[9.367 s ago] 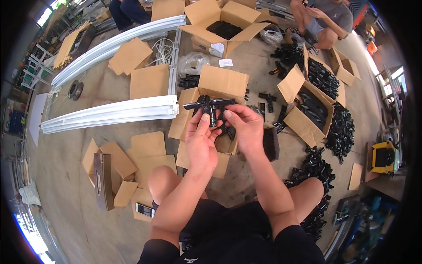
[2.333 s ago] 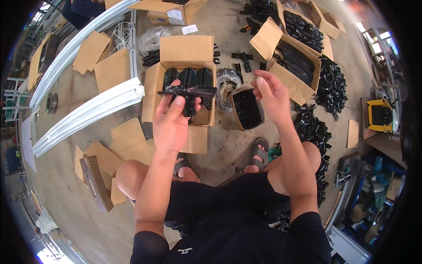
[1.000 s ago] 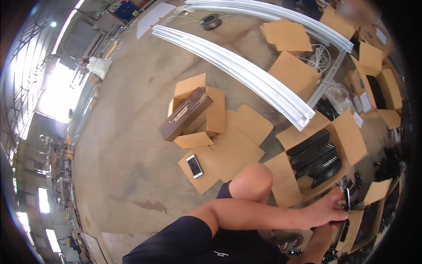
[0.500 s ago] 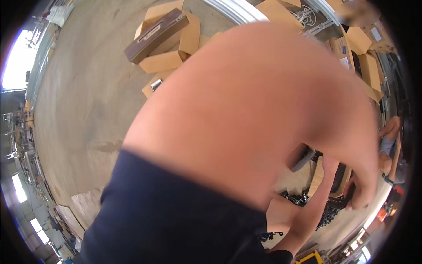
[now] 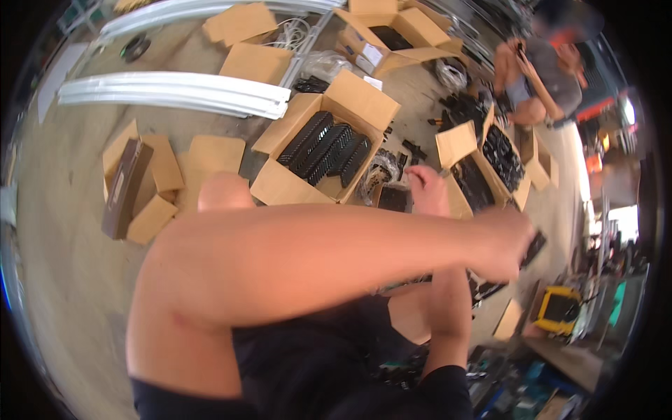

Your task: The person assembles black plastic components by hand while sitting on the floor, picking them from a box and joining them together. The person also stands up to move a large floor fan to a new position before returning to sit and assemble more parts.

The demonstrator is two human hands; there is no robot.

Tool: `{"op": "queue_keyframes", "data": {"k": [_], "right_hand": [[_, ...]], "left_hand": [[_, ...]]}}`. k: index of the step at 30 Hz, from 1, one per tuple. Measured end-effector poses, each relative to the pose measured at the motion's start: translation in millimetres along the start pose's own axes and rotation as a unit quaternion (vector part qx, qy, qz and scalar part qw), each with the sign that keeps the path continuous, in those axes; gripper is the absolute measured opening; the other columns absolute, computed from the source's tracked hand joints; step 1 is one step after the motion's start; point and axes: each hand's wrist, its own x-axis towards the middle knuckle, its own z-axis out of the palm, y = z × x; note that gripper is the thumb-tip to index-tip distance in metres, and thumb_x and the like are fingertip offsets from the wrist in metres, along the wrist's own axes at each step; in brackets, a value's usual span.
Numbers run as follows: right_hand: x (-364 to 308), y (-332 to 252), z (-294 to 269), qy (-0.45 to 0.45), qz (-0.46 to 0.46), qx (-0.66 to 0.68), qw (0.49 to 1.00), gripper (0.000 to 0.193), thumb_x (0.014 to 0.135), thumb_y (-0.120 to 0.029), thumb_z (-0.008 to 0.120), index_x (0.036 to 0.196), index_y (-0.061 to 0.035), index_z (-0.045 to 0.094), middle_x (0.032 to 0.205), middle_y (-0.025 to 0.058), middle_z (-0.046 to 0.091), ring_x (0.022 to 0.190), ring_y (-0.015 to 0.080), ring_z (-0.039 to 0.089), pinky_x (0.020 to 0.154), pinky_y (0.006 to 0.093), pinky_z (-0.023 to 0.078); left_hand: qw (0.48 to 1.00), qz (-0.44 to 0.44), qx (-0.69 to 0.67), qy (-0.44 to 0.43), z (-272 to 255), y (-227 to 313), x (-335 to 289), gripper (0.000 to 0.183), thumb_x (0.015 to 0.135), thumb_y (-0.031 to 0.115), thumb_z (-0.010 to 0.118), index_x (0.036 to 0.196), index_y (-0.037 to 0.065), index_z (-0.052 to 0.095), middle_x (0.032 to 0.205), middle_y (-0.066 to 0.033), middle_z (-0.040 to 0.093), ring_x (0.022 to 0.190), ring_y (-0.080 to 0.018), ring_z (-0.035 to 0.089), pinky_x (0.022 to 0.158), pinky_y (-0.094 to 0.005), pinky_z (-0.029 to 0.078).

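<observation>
My left arm reaches across the picture to the right, and my left hand [image 5: 500, 241] is closed at its end, blurred by motion. A black piece [image 5: 535, 248] sticks out beyond its fingers; its exact kind is unclear. Farther left and forward, my right hand [image 5: 428, 189] is raised with its fingers curled together. Whether anything sits in those fingers cannot be made out. Just left of it lie a small dark box [image 5: 393, 199] and crumpled clear plastic [image 5: 383, 168]. To its right stands an open carton [image 5: 455, 143] with black parts inside.
An open carton [image 5: 280, 183] holds rows of black ribbed parts. Behind it lie long white metal rails [image 5: 175, 94] and another open carton [image 5: 364, 31]. At left, a long brown box [image 5: 127, 189] leans in a carton. A co-worker [image 5: 549, 73] squats at far right; a yellow-framed item [image 5: 560, 311] stands nearer.
The view has swung, bringing the cartons and co-worker more fully into sight. My left arm fills less of the picture. My right hand now shows raised, apart from my left.
</observation>
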Motion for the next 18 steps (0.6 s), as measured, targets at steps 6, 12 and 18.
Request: {"op": "queue_keyframes", "data": {"k": [6, 12, 18], "right_hand": [[6, -81, -14, -0.013, 0.205, 0.469, 0.859, 0.033, 0.106, -0.032, 0.049, 0.115, -0.0005, 0.055, 0.099, 0.0114, 0.069, 0.086, 0.0186, 0.068, 0.069, 0.0292, 0.057], [-10, -100, 23, 0.011, 0.271, 0.427, 0.863, 0.029, 0.108, -0.033, 0.046, 0.108, -0.0055, 0.054, 0.084, 0.0061, 0.064, 0.055, 0.0117, 0.055, 0.05, 0.0248, 0.047], [-10, -94, 68, 0.032, 0.231, 0.342, 0.91, 0.02, 0.109, -0.024, 0.044, 0.108, -0.0063, 0.054, 0.088, 0.0, 0.062, 0.061, 0.005, 0.05, 0.05, 0.0214, 0.039]], "left_hand": [[0.899, -0.062, -0.411, 0.138, -107, -88, -125, 0.044, 0.093, 0.0, 0.065, 0.135, -0.003, 0.054, 0.118, -0.0116, 0.068, 0.107, -0.0162, 0.066, 0.091, -0.0306, 0.055], [0.914, -0.086, -0.336, 0.21, -102, -176, -144, 0.044, 0.093, -0.004, 0.064, 0.136, -0.001, 0.053, 0.119, -0.0093, 0.068, 0.111, -0.0145, 0.064, 0.098, -0.0297, 0.052], [0.905, -0.095, -0.369, 0.188, -96, -203, -152, 0.043, 0.091, -0.001, 0.069, 0.133, 0.0, 0.056, 0.122, -0.0057, 0.067, 0.111, -0.0107, 0.062, 0.097, -0.0274, 0.05]]}}
